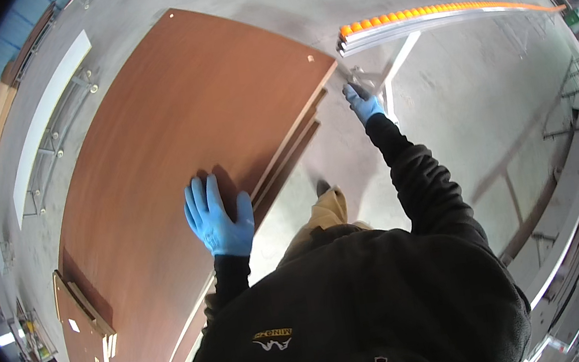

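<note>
A large reddish-brown wood-look board (184,114) with a curved far edge lies in front of me, stacked over further boards whose edges (292,147) show along its right side. My left hand (219,220), in a blue glove, rests palm down on it near that edge, fingers stretched and thumb apart. Beyond the board's right corner, my right hand (364,104) reaches out in a blue glove with darker fingertips. Its fingers look slightly apart, with nothing visible in them. It is nearest to the pale metal leg (399,62) of a roller track; contact cannot be made out.
The roller track (429,13) with orange rollers runs off to the far right. Small brown strips (85,306) lie on the board at the lower left. A long white panel on a wheeled frame (49,126) stands at left. A long metal structure (575,215) lines the right.
</note>
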The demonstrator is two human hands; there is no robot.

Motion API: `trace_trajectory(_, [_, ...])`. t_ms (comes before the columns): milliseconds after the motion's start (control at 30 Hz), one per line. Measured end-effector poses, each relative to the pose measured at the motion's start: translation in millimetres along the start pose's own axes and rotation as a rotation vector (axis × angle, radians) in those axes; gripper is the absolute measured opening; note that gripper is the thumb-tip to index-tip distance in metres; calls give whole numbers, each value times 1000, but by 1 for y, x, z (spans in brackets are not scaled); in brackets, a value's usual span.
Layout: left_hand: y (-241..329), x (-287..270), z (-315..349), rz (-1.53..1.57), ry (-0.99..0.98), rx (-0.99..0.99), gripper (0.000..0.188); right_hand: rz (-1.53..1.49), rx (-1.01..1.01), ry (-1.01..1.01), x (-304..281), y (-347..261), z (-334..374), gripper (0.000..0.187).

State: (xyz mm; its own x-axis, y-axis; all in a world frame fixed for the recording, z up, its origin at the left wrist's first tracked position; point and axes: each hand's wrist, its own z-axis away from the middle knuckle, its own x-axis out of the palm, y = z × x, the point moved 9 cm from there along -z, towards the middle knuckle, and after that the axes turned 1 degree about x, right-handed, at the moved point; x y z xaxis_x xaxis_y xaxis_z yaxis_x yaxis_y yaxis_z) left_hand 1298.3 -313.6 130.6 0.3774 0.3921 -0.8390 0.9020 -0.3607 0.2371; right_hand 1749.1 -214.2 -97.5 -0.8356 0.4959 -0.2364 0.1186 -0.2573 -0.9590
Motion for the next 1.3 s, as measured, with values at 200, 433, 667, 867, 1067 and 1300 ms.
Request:
trace_trajectory(200, [-14, 26, -33, -237, -2, -187, 68, -429, 307, -400, 95, 54, -102, 62])
trace_trajectory(433, [-30, 21, -3, -667, 136, -526, 58, -556, 775, -1153, 223, 64, -21, 60])
trace_trajectory(667, [-90, 13, 5, -516, 250, -496, 44, -400, 902, -1241, 281, 88, 62, 60])
trace_trajectory(867, [-151, 17, 25, -525, 166, -565, 44, -367, 930, -1255, 320, 115, 103, 61])
trace_trajectory(1067, [-193, 22, 73, -523, 90, -672, 44, -367, 856, -1302, 365, 102, 91, 62])
trace_trajectory(1300, [-177, 64, 262, 159, 1346, -1688, 80, -392, 184, -1236, 523, -88, 7, 69])
